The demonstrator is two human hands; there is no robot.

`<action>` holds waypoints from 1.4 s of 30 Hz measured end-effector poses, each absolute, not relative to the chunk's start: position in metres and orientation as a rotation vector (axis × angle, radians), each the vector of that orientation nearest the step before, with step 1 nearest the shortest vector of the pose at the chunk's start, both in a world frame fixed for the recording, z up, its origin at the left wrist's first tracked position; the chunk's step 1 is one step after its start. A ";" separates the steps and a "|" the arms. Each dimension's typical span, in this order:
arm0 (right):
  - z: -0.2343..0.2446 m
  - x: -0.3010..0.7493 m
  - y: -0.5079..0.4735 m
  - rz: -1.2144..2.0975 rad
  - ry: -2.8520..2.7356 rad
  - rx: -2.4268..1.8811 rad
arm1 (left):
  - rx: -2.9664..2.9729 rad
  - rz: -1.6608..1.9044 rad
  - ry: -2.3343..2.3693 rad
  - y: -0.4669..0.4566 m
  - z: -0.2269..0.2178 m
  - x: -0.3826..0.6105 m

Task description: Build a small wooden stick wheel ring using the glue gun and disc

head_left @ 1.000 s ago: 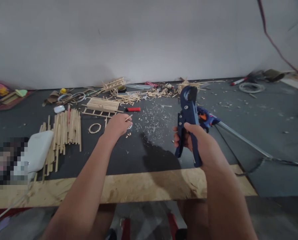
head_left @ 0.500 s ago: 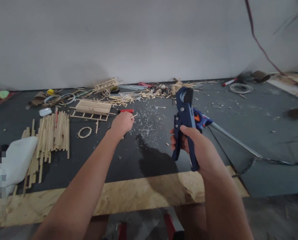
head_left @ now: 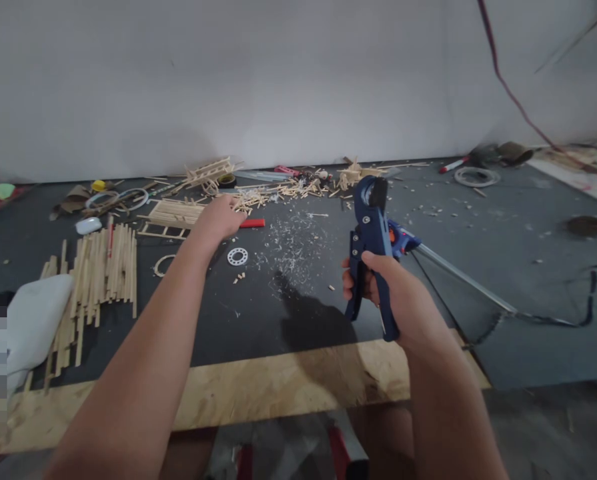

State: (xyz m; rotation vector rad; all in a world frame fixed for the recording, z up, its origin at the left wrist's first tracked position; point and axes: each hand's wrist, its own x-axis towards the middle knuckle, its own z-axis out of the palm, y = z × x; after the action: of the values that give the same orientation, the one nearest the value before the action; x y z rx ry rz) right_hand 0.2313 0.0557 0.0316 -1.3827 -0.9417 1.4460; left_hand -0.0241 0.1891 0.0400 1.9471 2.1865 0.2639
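Observation:
My right hand [head_left: 378, 277] grips a dark blue pipe cutter [head_left: 375, 227] upright above the table, its handles apart. My left hand [head_left: 223, 217] reaches over the table to the near edge of a pile of short wooden stick pieces [head_left: 258, 195]. Its fingers are bent together, and whatever they hold, if anything, is hidden. Beside that hand lies a red stick-shaped object [head_left: 253, 223]. Below it are a white ring with holes [head_left: 237, 257] and a few tiny wood bits [head_left: 239, 277].
Long wooden sticks [head_left: 103, 273] lie in a bundle at left, near a ladder-like stick frame [head_left: 171, 217] and a wooden ring [head_left: 163, 265] partly behind my forearm. A blue glue gun [head_left: 403, 239] lies behind the cutter. White scraps [head_left: 298, 250] litter the middle.
My left hand has moved up and left to the pile, uncovering the white ring and wood bits. The small stick it pinched no longer shows. The right hand still grips the cutter.

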 end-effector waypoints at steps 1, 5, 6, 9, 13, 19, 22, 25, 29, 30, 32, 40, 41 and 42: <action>0.032 0.231 0.056 1.453 -0.930 -1.372 | 1.888 0.297 2.179 0.184 0.040 -0.026; 0.033 0.228 0.055 1.479 -0.935 -1.368 | 1.709 0.408 2.048 0.148 0.038 -0.026; 0.033 0.227 0.054 1.487 -0.948 -1.380 | 1.717 0.448 2.002 0.136 0.039 -0.025; 0.032 0.221 0.050 1.505 -1.037 -1.453 | 1.693 0.566 1.854 0.097 0.043 -0.023; 0.033 0.211 0.038 1.443 -1.384 -1.565 | 1.549 0.708 1.599 0.047 0.045 -0.019; 0.041 0.194 0.017 1.350 -1.809 -1.651 | 1.253 0.783 1.346 0.002 0.035 -0.012; 0.041 0.190 0.008 1.325 -1.952 -1.635 | 1.229 0.812 1.355 -0.007 0.028 -0.013; 0.039 0.188 0.001 1.279 -2.024 -1.613 | 1.237 0.845 1.372 -0.012 0.020 -0.016; 0.037 0.184 -0.004 1.199 -2.074 -1.567 | 1.309 0.872 1.369 -0.017 0.015 -0.019; 0.037 0.183 -0.005 1.176 -2.092 -1.562 | 1.313 0.883 1.363 -0.018 0.014 -0.020; 0.037 0.181 -0.005 1.139 -2.131 -1.563 | 1.286 0.909 1.343 -0.020 0.012 -0.020; 0.037 0.174 -0.006 1.105 -2.165 -1.595 | 1.277 0.890 1.302 -0.021 0.004 -0.025; 0.036 0.173 -0.006 1.101 -2.167 -1.597 | 1.265 0.898 1.286 -0.021 0.004 -0.025; 0.036 0.173 -0.007 1.099 -2.171 -1.597 | 1.246 0.909 1.267 -0.022 0.004 -0.024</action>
State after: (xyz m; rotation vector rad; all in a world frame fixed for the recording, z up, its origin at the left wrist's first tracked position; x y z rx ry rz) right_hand 0.1731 -0.0066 0.0361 -1.5969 -2.1714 1.0989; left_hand -0.0243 -0.0215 0.0039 1.2465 1.2674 0.9086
